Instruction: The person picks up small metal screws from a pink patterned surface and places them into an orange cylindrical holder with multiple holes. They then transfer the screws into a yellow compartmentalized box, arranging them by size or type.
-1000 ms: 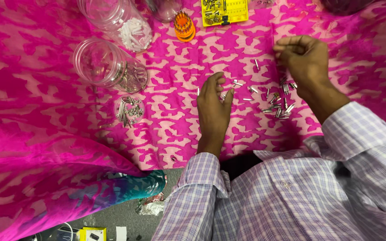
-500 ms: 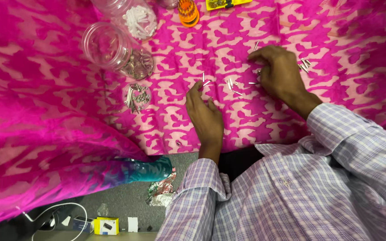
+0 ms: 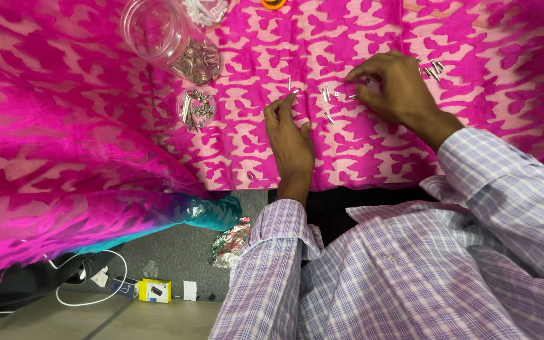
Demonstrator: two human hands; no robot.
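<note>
left hand (image 3: 291, 141) lies flat on the pink-clothed tabletop (image 3: 347, 157) near its front edge, fingers loosely spread, fingertips touching a small metal pin (image 3: 294, 92). right hand (image 3: 393, 88) curls, fingertips pressed onto scattered metal pins (image 3: 330, 96) lying between both hands.

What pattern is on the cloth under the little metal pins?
The cloth is bright pink with pale pink blotches, like camouflage; the head view shows it plainly.
</note>
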